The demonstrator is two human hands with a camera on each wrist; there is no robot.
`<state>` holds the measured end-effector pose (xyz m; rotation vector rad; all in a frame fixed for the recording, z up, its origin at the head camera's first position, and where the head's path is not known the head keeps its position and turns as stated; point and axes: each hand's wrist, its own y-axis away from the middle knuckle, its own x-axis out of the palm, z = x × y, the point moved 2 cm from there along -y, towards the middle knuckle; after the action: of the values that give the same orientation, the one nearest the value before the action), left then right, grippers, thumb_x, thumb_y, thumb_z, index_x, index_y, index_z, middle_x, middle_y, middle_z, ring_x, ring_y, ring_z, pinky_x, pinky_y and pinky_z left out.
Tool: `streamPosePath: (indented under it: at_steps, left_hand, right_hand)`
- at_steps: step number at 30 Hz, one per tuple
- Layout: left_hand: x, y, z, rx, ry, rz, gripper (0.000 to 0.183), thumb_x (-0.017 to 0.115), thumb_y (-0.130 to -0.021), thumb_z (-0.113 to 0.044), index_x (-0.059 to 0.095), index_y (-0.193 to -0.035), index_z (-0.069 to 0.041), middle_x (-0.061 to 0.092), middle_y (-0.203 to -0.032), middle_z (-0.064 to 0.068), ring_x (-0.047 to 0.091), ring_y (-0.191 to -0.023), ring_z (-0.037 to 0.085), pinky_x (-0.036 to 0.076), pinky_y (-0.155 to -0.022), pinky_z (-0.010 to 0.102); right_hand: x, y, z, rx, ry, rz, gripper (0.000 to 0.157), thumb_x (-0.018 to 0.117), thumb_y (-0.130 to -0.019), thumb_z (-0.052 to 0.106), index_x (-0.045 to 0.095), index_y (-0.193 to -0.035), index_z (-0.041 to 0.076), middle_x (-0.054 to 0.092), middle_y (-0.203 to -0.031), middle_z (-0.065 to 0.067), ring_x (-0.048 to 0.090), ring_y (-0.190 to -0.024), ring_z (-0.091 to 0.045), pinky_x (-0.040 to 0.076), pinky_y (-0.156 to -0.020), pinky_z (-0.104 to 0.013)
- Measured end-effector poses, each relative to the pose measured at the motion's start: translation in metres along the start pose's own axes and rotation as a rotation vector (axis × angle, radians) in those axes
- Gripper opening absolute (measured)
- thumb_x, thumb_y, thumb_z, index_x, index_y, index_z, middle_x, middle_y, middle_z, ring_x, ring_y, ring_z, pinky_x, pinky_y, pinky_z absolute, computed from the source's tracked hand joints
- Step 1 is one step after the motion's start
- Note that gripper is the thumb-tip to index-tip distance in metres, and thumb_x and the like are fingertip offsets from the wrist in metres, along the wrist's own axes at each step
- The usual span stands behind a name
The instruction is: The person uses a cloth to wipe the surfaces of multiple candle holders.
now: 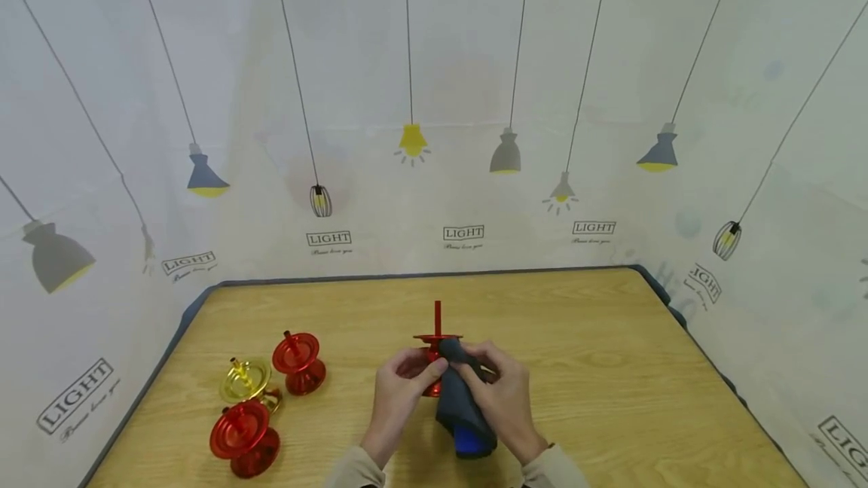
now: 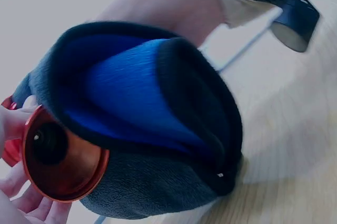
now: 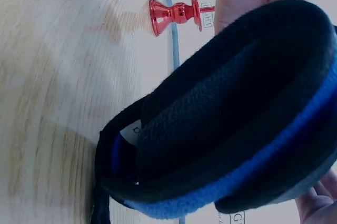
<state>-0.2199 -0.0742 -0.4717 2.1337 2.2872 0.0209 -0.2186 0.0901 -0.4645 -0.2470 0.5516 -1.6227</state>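
In the head view a shiny red candle holder (image 1: 438, 319) stands upright between the two hands, its thin stem pointing up. My left hand (image 1: 398, 398) grips it from the left side. A dark grey cloth with a blue inner face (image 1: 459, 405) is folded in my right hand (image 1: 503, 398), whose fingers pinch it against the holder's middle. The left wrist view shows the holder's hollow base (image 2: 79, 163) beside the hanging cloth, with left fingers around it. Cloth folds (image 3: 221, 113) fill much of the right wrist view and hide most of the right fingers.
On the left of the wooden table (image 1: 610, 367) stand a red candle holder (image 1: 298, 356), a gold one (image 1: 246, 379) and another red one (image 1: 240, 431). A white curtain (image 1: 461, 187) printed with lamps hangs along the back and sides.
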Motion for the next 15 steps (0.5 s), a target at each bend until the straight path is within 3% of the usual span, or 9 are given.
streamPosePath:
  at_steps: [5, 12, 15]
  left_hand:
    - [-0.0036, -0.0021, 0.0018, -0.070, 0.004, 0.030, 0.046, 0.080, -0.088, -0.038, 0.072, -0.115, -0.003, 0.074, -0.102, 0.002, 0.064, -0.092, 0.011, 0.053, -0.079, 0.026]
    - [-0.0019, -0.0032, 0.0029, -0.127, 0.234, 0.164, 0.052, 0.070, -0.097, -0.026, 0.059, -0.133, 0.010, 0.072, -0.108, 0.003, 0.066, -0.097, 0.010, 0.054, -0.086, 0.024]
    - [-0.0010, -0.0018, 0.0034, -0.128, 0.206, 0.162, 0.055, 0.069, -0.098, -0.028, 0.057, -0.136, 0.010, 0.073, -0.110, 0.004, 0.066, -0.097, 0.009, 0.053, -0.086, 0.023]
  right_hand:
    - [-0.0029, 0.0021, 0.0007, 0.052, -0.059, -0.007, 0.019, 0.081, -0.085, 0.004, 0.077, -0.101, 0.014, 0.078, -0.105, -0.005, 0.075, -0.096, -0.017, 0.060, -0.076, -0.026]
    - [-0.0071, 0.0017, -0.0027, 0.189, -0.128, 0.008, 0.019, 0.080, -0.085, 0.003, 0.076, -0.101, 0.011, 0.076, -0.108, -0.009, 0.075, -0.094, -0.013, 0.061, -0.078, -0.029]
    - [-0.0084, 0.0025, -0.0045, 0.207, -0.123, 0.009, 0.019, 0.080, -0.085, 0.003, 0.077, -0.101, 0.012, 0.076, -0.107, -0.008, 0.075, -0.094, -0.014, 0.061, -0.079, -0.030]
